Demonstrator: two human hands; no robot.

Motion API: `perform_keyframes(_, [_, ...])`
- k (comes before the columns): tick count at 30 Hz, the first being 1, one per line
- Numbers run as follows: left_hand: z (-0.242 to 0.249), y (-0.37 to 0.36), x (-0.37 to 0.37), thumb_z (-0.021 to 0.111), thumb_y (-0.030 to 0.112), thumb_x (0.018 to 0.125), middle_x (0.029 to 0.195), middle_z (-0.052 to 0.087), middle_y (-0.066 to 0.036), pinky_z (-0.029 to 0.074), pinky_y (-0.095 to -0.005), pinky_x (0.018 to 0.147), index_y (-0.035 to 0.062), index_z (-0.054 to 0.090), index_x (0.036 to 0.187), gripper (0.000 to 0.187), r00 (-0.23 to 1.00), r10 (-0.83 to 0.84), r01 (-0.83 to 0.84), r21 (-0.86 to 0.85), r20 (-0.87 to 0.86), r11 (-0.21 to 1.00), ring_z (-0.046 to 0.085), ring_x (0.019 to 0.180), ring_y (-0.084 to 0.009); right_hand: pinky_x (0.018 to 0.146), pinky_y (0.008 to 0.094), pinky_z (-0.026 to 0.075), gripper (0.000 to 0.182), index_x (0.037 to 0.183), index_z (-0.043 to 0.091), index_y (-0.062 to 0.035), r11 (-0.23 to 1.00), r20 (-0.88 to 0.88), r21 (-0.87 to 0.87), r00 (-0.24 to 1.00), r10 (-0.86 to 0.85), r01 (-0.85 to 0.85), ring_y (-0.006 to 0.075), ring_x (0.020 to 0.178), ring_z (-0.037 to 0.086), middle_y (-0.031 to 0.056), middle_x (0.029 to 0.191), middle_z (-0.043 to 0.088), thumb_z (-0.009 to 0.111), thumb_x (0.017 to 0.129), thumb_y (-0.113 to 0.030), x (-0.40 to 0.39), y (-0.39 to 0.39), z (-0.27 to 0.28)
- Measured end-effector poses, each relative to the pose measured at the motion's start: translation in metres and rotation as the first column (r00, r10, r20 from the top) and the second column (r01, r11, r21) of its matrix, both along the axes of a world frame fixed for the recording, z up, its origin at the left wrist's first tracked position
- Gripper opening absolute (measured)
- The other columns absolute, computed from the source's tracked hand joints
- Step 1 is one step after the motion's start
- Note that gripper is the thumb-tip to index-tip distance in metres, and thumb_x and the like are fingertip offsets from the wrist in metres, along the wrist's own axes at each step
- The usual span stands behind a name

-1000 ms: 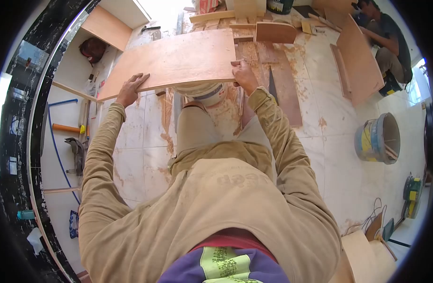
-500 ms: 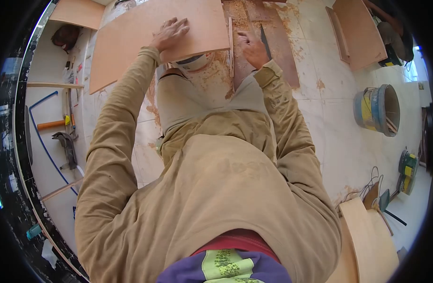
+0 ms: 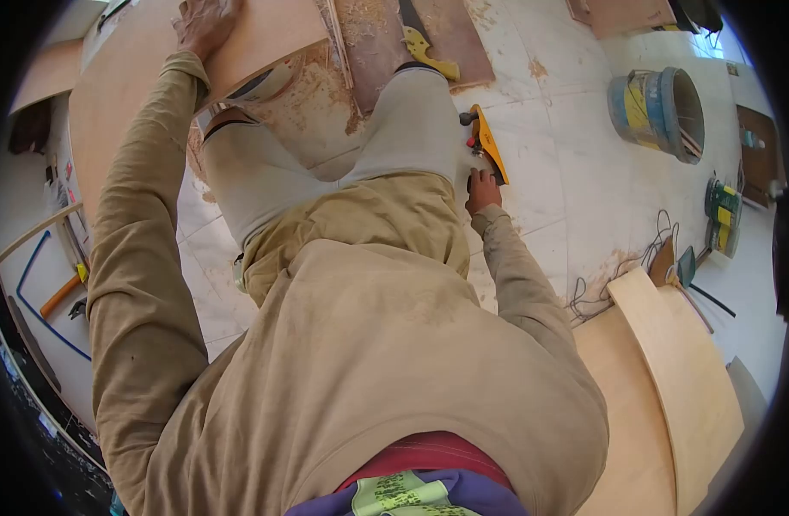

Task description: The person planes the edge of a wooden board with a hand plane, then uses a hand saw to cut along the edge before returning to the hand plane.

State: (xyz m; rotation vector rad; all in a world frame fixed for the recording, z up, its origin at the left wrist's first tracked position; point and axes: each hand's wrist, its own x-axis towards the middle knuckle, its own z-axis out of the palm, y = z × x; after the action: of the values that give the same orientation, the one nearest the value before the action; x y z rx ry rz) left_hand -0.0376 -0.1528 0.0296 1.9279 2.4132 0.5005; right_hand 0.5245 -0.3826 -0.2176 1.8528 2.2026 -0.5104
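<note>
My left hand (image 3: 207, 24) lies on the broad wooden panel (image 3: 128, 103) at the upper left, its fingers resting on the surface near the top edge of the view. Beside my right thigh, my right hand (image 3: 483, 191) is closed round the rear handle of a hand plane (image 3: 489, 148). The plane has an orange-yellow side, a red part and a dark front knob. A handsaw with a yellow handle (image 3: 429, 56) lies on a brown board (image 3: 463, 43), just beyond my right knee.
Wood shavings are scattered over the tiled floor (image 3: 541, 155). A blue-grey bucket (image 3: 657, 112) stands at the right, with a green and yellow tool (image 3: 721, 215) nearby. Curved wooden sheets (image 3: 678, 378) lie at the lower right. A hammer (image 3: 61, 294) is at the left.
My right hand has moved from the brown board down beside my thigh and taken hold of the plane. My left hand stays on the panel. The view has shifted, and the saw handle now shows.
</note>
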Motion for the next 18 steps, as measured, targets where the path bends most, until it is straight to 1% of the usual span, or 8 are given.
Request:
perform_keyframes(3, [-0.001, -0.003, -0.005, 0.054, 0.042, 0.092, 0.142, 0.042, -0.022, 0.030, -0.0645, 0.106, 0.0172, 0.051, 0.135, 0.050, 0.997, -0.036, 0.036, 0.002, -0.063, 0.999, 0.041, 0.131, -0.0431, 0.091, 0.0469, 0.045, 0.053, 0.128, 0.052, -0.0091, 0.963, 0.036, 0.259, 0.997, 0.063, -0.070, 0.0342, 0.113, 0.053, 0.0134, 0.117, 0.053, 0.067, 0.078, -0.012, 0.003, 0.016, -0.033])
perform_keyframes(5, [0.007, -0.006, -0.003, 0.050, 0.046, 0.092, 0.148, 0.038, -0.022, 0.026, -0.0643, 0.109, 0.0150, 0.046, 0.141, 0.058, 0.999, -0.013, 0.010, -0.063, -0.041, 0.998, 0.036, 0.136, -0.0429, 0.095, 0.0483, 0.042, 0.048, 0.126, 0.053, -0.0106, 0.982, 0.221, -0.178, 0.969, 0.108, -0.069, 0.0321, 0.115, 0.052, 0.0117, 0.121, 0.056, 0.066, 0.081, -0.017, 0.011, 0.037, -0.035])
perform_keyframes(8, [0.008, -0.008, -0.002, 0.049, 0.046, 0.092, 0.148, 0.038, -0.022, 0.023, -0.0644, 0.111, 0.0138, 0.046, 0.141, 0.058, 1.000, -0.007, 0.006, -0.060, -0.027, 0.998, 0.036, 0.136, -0.0427, 0.075, 0.0424, 0.046, 0.024, 0.109, 0.063, -0.0113, 0.954, 0.032, 0.199, 0.975, 0.222, -0.223, 0.0301, 0.091, 0.062, 0.0119, 0.097, 0.065, 0.064, 0.087, -0.021, 0.019, 0.042, -0.031])
perform_keyframes(10, [0.013, -0.007, -0.001, 0.049, 0.045, 0.092, 0.147, 0.038, -0.022, 0.023, -0.0659, 0.110, 0.0127, 0.047, 0.138, 0.057, 1.000, 0.000, 0.000, -0.076, -0.007, 0.997, 0.037, 0.135, -0.0427, 0.065, 0.0396, 0.046, 0.018, 0.100, 0.065, -0.0109, 0.908, -0.377, 0.319, 0.915, -0.140, 0.271, 0.0296, 0.073, 0.062, 0.0136, 0.083, 0.066, 0.064, 0.088, -0.024, 0.011, 0.063, -0.013])
perform_keyframes(12, [0.029, -0.011, 0.009, 0.049, 0.043, 0.091, 0.145, 0.039, -0.022, 0.022, -0.0688, 0.109, 0.0112, 0.049, 0.134, 0.053, 1.000, 0.010, -0.006, -0.132, 0.027, 0.991, 0.038, 0.134, -0.0426, 0.051, 0.0354, 0.045, 0.019, 0.084, 0.065, -0.0076, 0.714, -0.665, 0.361, 0.702, -0.253, 0.600, 0.0260, 0.049, 0.055, 0.0107, 0.057, 0.059, 0.065, 0.089, -0.026, -0.021, 0.093, 0.057])
perform_keyframes(13, [0.031, -0.009, 0.014, 0.048, 0.041, 0.091, 0.143, 0.040, -0.022, 0.023, -0.0707, 0.107, 0.0110, 0.049, 0.132, 0.051, 0.999, 0.048, -0.048, -0.162, -0.003, 0.986, 0.038, 0.134, -0.0425, 0.054, 0.0350, 0.046, 0.018, 0.085, 0.064, -0.0065, 0.740, -0.762, 0.226, 0.588, -0.271, 0.634, 0.0249, 0.052, 0.055, 0.0100, 0.060, 0.059, 0.064, 0.090, -0.024, -0.032, 0.096, 0.095])
perform_keyframes(15, [0.033, 0.007, 0.020, 0.048, 0.039, 0.091, 0.140, 0.041, -0.022, 0.024, -0.0744, 0.104, 0.0105, 0.050, 0.128, 0.047, 0.991, 0.117, -0.129, -0.212, -0.069, 0.969, 0.039, 0.133, -0.0423, 0.060, 0.0342, 0.049, 0.015, 0.088, 0.062, -0.0041, 0.771, -0.891, -0.056, 0.316, -0.325, 0.634, 0.0227, 0.057, 0.056, 0.0084, 0.065, 0.060, 0.062, 0.091, -0.019, -0.055, 0.094, 0.160])
perform_keyframes(18, [0.001, 0.041, 0.018, 0.048, 0.037, 0.090, 0.137, 0.042, -0.020, 0.026, -0.0774, 0.100, 0.0100, 0.049, 0.126, 0.046, 0.987, 0.150, -0.155, -0.082, -0.062, 0.984, 0.039, 0.133, -0.0423, 0.063, 0.0354, 0.047, 0.012, 0.088, 0.059, -0.0028, 0.807, -0.931, -0.347, -0.278, -0.236, 0.478, 0.0200, 0.061, 0.053, 0.0071, 0.071, 0.057, 0.058, 0.091, -0.015, -0.131, 0.094, 0.237])
